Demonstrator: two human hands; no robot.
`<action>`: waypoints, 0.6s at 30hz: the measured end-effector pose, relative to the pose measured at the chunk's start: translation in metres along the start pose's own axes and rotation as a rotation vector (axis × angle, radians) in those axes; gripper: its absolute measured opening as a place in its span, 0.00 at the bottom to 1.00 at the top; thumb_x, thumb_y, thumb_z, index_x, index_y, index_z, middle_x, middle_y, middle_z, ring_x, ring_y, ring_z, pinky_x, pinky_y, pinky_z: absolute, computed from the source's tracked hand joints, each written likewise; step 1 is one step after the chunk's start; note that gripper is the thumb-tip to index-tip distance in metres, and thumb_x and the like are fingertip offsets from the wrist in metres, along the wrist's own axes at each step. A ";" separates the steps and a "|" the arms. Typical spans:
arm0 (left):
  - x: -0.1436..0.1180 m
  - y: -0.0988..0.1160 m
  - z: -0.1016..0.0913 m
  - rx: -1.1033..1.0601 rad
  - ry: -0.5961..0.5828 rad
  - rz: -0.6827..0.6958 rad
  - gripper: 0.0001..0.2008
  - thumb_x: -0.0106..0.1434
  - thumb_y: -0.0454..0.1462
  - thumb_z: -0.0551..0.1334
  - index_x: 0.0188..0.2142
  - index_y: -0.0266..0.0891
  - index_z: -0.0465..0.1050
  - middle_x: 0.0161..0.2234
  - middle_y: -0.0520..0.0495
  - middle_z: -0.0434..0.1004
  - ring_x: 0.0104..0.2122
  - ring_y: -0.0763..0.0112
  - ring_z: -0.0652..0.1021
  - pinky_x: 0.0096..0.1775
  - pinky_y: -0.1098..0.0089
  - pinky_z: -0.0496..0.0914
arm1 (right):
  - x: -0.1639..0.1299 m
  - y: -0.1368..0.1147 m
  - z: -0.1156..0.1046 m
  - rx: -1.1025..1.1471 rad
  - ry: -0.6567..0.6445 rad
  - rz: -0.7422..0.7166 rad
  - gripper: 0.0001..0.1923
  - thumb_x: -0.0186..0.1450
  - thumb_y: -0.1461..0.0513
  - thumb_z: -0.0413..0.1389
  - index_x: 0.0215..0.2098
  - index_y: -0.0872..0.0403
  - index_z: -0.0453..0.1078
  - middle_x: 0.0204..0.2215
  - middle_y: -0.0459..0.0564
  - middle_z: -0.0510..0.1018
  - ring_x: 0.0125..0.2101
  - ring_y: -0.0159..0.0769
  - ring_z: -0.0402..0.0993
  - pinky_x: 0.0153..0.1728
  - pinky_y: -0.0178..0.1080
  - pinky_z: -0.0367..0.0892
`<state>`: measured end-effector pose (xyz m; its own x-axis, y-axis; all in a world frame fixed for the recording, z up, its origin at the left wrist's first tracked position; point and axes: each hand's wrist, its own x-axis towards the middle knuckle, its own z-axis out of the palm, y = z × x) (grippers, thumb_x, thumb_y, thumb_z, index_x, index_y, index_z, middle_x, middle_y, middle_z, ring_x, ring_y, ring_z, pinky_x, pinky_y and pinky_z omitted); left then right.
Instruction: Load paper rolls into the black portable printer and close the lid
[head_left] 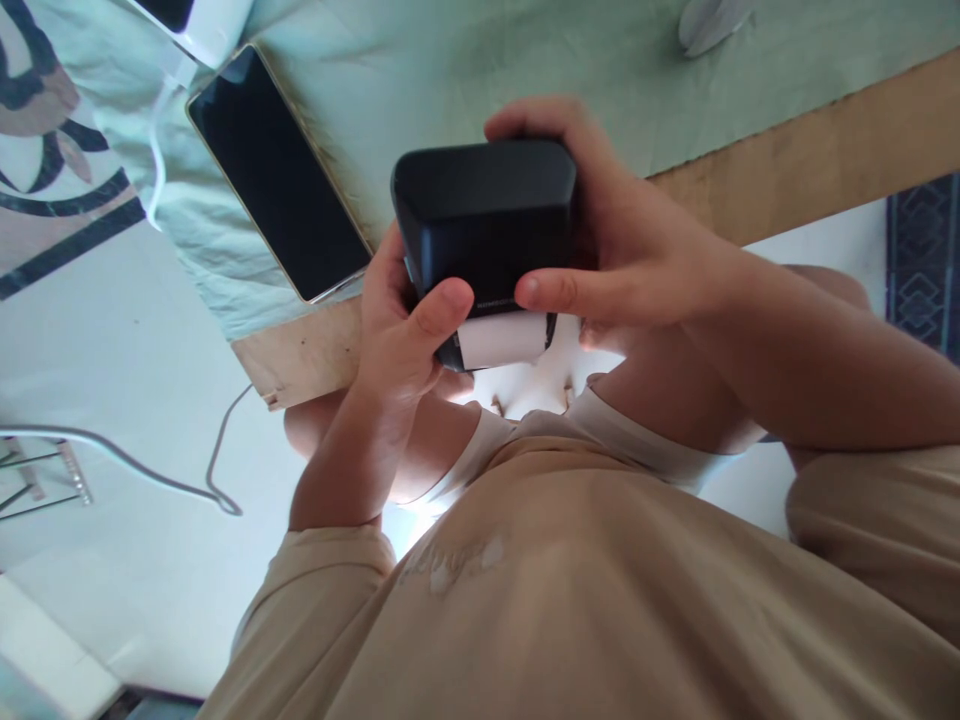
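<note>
Between my two hands is a black receipt printer (487, 220), a boxy device with rounded corners. White paper (502, 340) shows at its near end, under small lettering too blurred to read. My left hand (401, 325) grips the printer's left side, its thumb on the near left corner. My right hand (622, 230) wraps around the right side, with the thumb lying across the near face and a finger over the far edge. The fingers beneath the printer are mostly hidden. It is held up in front of the wooden table edge, over my lap.
A smartphone (277, 175) with a dark screen lies on the green cloth (420, 70), left of my hands. Beyond it are a white device (217, 25) and a white cable (157, 160). A whitish object (712, 25) sits at the far right. The bare wooden edge (817, 150) runs along the table's near side.
</note>
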<state>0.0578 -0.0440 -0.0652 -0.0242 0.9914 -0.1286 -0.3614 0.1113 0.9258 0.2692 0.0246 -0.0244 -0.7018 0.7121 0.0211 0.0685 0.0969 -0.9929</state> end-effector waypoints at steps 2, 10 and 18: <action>0.001 -0.001 -0.001 -0.019 -0.026 0.006 0.32 0.61 0.61 0.77 0.56 0.46 0.83 0.45 0.40 0.85 0.59 0.39 0.84 0.48 0.50 0.85 | 0.000 0.000 0.000 0.017 0.001 -0.017 0.46 0.71 0.44 0.65 0.74 0.57 0.50 0.53 0.50 0.74 0.57 0.30 0.74 0.46 0.28 0.75; -0.001 0.011 0.007 0.000 -0.003 -0.017 0.23 0.62 0.57 0.78 0.48 0.51 0.81 0.42 0.45 0.87 0.63 0.42 0.83 0.51 0.53 0.86 | 0.000 0.000 0.000 0.013 0.014 -0.069 0.46 0.72 0.45 0.64 0.73 0.60 0.50 0.63 0.54 0.69 0.49 0.23 0.69 0.42 0.26 0.69; 0.006 0.005 -0.003 -0.076 -0.002 -0.117 0.34 0.55 0.63 0.80 0.51 0.48 0.79 0.51 0.42 0.86 0.68 0.42 0.78 0.57 0.51 0.84 | -0.001 0.000 0.002 0.003 0.041 -0.101 0.44 0.72 0.44 0.63 0.73 0.57 0.50 0.71 0.55 0.64 0.61 0.31 0.72 0.49 0.29 0.77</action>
<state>0.0532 -0.0373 -0.0619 0.0240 0.9720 -0.2338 -0.4308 0.2211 0.8750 0.2691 0.0225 -0.0248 -0.6756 0.7266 0.1253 -0.0027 0.1674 -0.9859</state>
